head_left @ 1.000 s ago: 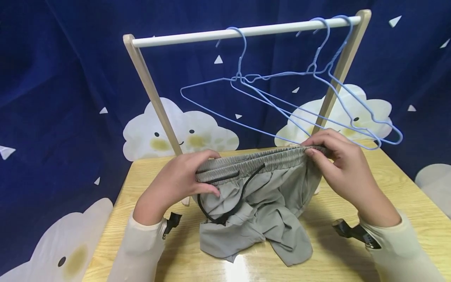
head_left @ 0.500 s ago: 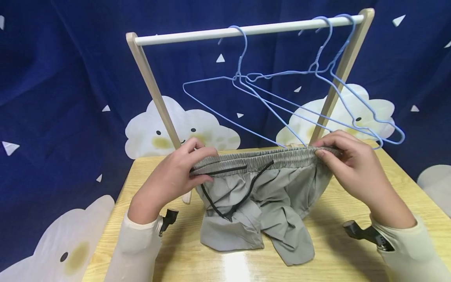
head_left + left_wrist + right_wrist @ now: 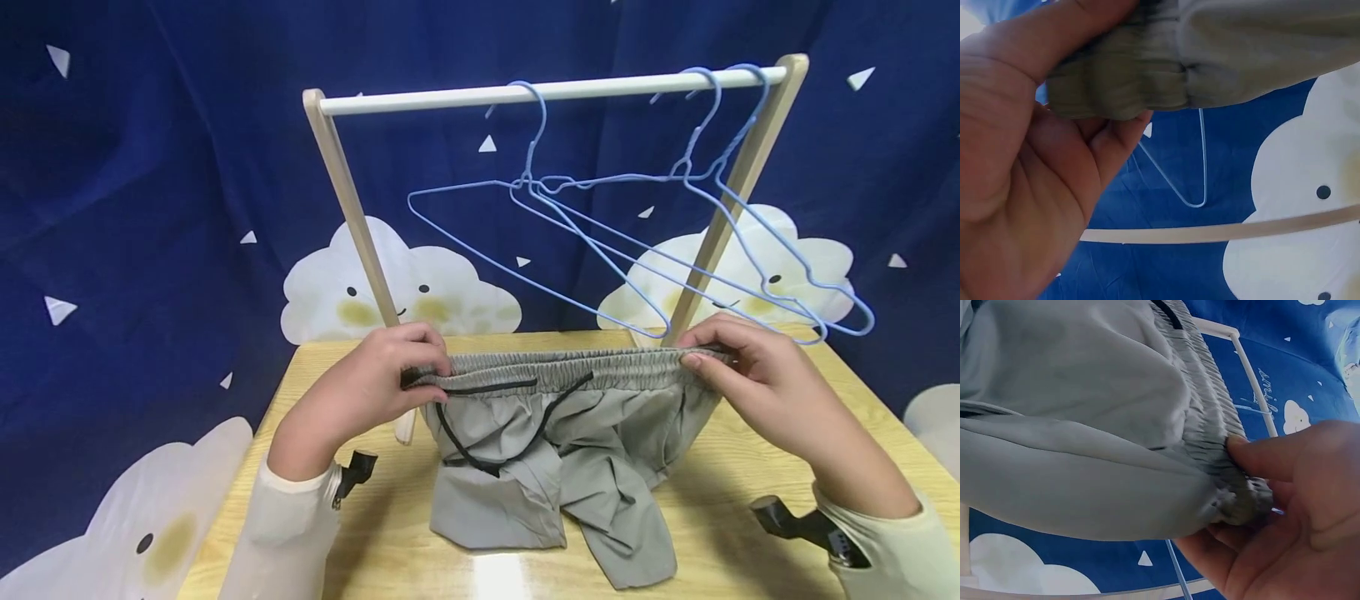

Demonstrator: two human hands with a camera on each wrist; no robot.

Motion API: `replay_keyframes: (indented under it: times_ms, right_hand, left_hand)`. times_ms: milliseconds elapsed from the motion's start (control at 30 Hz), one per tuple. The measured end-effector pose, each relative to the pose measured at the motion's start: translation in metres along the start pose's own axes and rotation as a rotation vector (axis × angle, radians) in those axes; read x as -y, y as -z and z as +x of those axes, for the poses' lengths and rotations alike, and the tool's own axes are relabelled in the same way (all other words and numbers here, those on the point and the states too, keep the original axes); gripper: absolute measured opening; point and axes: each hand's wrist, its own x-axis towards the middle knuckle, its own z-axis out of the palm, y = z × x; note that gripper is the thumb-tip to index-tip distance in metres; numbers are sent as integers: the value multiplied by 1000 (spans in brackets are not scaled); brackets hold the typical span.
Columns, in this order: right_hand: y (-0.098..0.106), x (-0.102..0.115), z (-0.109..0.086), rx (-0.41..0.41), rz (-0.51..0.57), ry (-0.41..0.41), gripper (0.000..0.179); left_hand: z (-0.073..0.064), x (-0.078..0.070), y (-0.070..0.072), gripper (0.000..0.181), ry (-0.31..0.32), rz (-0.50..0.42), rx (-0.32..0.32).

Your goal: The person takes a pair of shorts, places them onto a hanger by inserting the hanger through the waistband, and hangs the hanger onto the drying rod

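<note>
A pair of grey shorts (image 3: 622, 450) with a gathered elastic waistband and a black drawstring (image 3: 487, 388) hangs between the hands in the head view, its legs low over the table. My left hand (image 3: 367, 387) grips the waistband's left end, thumb in front and fingers behind. At the opposite end, my right hand (image 3: 765, 392) pinches the waistband between thumb and fingers. The left wrist view shows the bunched waistband (image 3: 1116, 81) in the left hand. In the right wrist view, folded elastic (image 3: 1244, 494) sits in the right hand's grip. Some fingertips are hidden behind the cloth.
A small clothes rack with a white rail (image 3: 450, 98) and wooden legs stands behind the shorts. Blue wire hangers (image 3: 528, 158) hang from it, their lower bars reaching close to the right hand. The wooden table (image 3: 390, 533) meets a blue curtain (image 3: 187, 208) with clouds.
The hands have moved farther apart, drawing the waistband wider and straighter. The left hand's fingers have shifted at its end. The head view has tilted, so the rack appears lower and farther right.
</note>
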Motion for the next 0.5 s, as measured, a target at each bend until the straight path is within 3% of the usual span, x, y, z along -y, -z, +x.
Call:
replay_keyframes:
  times_ms: [367, 500]
  right_hand:
    - [8, -9, -3, 111, -1, -93, 16]
    - [9, -9, -3, 134, 0, -83, 13]
  left_hand:
    - [0, 1, 1, 10, 162, 199, 4]
    - [1, 1, -1, 5, 210, 231, -45]
